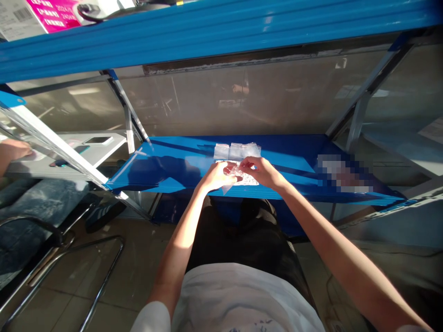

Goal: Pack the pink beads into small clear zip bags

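Though crumpled, a clear bag (229, 184) (contents unclear) sits clamped in both grips (214, 177) (260, 171).

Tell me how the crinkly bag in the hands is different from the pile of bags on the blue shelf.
The clear plastic bag is held up, pinched between the left hand and the right hand, but the pile of clear plastic bags lies on the blue metal shelf, just beyond the hands. The held bag is crumpled, while the pile looks flatter. Both are see-through plastic.
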